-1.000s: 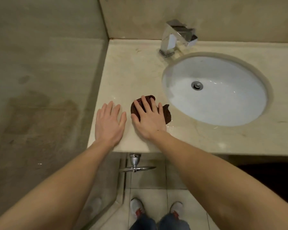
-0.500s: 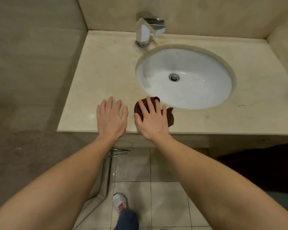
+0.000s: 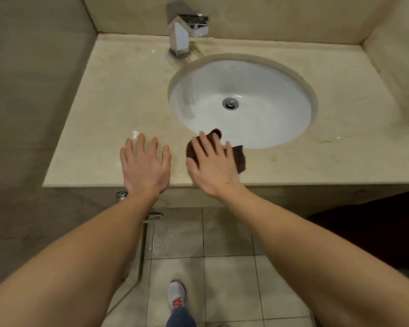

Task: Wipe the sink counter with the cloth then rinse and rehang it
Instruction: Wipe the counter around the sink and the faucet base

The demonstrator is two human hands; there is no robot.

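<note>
Right hand (image 3: 214, 165): flat, palm down, fingers spread, pressing the cloth (image 3: 238, 156) on the counter (image 3: 109, 109) front edge beside the sink (image 3: 242, 100). Left hand (image 3: 145, 165): flat, fingers spread, empty, near the front edge.

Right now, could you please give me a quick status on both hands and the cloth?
Left hand flat on counter, empty. Right hand open, pressing brown cloth by basin front rim. Counter ahead bare; faucet at back.

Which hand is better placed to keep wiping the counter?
The right hand: it lies flat on the brown cloth beside the basin. The left hand rests bare on the counter.
</note>
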